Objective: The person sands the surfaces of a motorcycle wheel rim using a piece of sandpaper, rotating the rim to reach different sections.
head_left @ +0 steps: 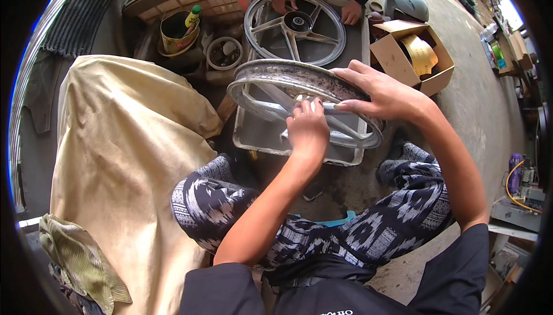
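Note:
A silver spoked wheel rim (259, 71), stained dark along its outer band, is held tilted over a shallow tray (271, 151). My right hand (383, 93) grips its right edge, fingers over the top and thumb toward the inside. My left hand (309, 133) reaches to the middle, fingers curled and pressed together by the hub and spokes. A pale bit shows at the left fingertips; whether they hold something apart from the wheel is hidden. Beyond it, another person's hands (283, 1) rest on a second wheel (291, 33) that leans on the tray.
An open cardboard box (397, 59) with a yellow roll stands right of the tray, a grey helmet (406, 4) behind it. Left are a small bucket of parts (224, 53), a yellowish bucket (178, 41) holding a green-capped bottle, and a large tan cover (127, 154).

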Motion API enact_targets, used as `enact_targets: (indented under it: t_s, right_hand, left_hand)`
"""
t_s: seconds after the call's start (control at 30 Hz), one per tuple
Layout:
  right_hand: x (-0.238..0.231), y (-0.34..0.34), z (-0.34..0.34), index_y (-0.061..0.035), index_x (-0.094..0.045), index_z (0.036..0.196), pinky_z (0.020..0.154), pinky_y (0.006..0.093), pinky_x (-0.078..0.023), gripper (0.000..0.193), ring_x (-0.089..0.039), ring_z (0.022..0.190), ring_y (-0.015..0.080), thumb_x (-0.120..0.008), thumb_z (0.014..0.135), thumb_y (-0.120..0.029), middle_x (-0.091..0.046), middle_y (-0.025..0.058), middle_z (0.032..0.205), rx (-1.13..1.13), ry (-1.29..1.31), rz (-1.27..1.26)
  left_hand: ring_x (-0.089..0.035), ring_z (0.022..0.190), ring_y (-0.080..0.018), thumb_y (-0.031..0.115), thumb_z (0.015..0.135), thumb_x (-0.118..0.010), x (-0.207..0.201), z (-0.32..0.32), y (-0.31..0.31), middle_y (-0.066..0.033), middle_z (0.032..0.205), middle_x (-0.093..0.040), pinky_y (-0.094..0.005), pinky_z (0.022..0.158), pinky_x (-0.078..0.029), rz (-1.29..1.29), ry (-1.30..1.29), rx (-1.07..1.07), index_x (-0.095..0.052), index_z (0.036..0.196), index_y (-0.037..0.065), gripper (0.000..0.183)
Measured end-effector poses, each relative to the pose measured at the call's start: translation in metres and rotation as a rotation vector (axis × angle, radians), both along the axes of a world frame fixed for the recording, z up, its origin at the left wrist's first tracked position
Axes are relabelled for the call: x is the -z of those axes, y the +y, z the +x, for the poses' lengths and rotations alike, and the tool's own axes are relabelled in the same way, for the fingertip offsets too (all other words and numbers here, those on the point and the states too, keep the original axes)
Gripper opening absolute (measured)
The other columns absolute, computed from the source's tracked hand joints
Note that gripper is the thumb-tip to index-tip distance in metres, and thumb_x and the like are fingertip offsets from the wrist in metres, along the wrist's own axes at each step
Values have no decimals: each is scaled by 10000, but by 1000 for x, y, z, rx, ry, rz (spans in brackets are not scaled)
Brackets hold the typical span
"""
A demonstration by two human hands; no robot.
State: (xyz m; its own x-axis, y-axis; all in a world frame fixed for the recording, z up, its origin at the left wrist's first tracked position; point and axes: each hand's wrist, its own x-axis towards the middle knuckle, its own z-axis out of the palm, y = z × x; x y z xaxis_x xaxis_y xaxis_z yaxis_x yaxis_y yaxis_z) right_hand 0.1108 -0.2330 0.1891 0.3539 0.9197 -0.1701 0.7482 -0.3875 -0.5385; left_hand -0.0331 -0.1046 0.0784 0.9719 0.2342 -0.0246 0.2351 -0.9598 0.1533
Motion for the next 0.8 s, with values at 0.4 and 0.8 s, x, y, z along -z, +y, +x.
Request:
enact_targets:
  t_s: [0.4, 0.8]
  right_hand:
    - [11, 1, 3, -19, -430, 1441, 966, 420, -451, 708, -550, 1108, 366, -676, 918, -427, -507, 207, 1196, -7, -22, 45]
    - [3, 5, 4, 20, -445, 1416, 1051, 446, -422, 717, -503, 1238, 403, -636, 930, -472, -510, 244, 1257, -33, -7, 2]
  left_hand:
    - [-629, 1065, -274, 167, 910, -576, -10, -2, -4, -126, 1192, -609, -430, 835, -509, -23, 15, 33, -575, 1290, 138, 381]
    - [-640, 1013, -363, 103, 836, -618, 10, 10, 9, -172, 1140, -593, -481, 828, -531, -103, -17, -23, -571, 1208, 33, 381]
